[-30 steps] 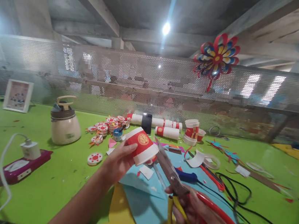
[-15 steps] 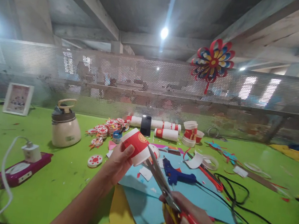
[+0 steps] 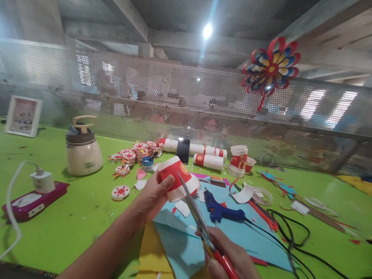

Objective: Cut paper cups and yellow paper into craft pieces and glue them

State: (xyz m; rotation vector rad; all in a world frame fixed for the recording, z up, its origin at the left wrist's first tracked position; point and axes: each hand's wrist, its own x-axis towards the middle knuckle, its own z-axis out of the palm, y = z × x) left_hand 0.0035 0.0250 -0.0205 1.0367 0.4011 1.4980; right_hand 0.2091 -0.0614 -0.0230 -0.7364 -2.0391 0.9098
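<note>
Beams of grey concrete run overhead, with a bright lamp among them, and a perforated metal screen closes the back of a bright green table. From the left I see a white picture frame standing, then a purple power strip with a white charger plugged in, then a cream flask with a brown lid. Red-and-white discs are heaped near a blue jar. Toward the middle stand a black phone and, lying beside it, a stack of paper cups; yellow and light-blue sheets spread below. Farther right, a blue glue gun trails its black cord, and a looped paper flower shows against the screen.

Now the work itself: the red paper cup is raised over the sheets near the middle of the table, tilted, its white rim facing down and right. It's red with a round gold emblem. The left hand pinches it, thumb across the red wall. The right hand is wrapped around red-handled scissors, whose tip overlaps the cup; whether they touch, I can't tell.
</note>
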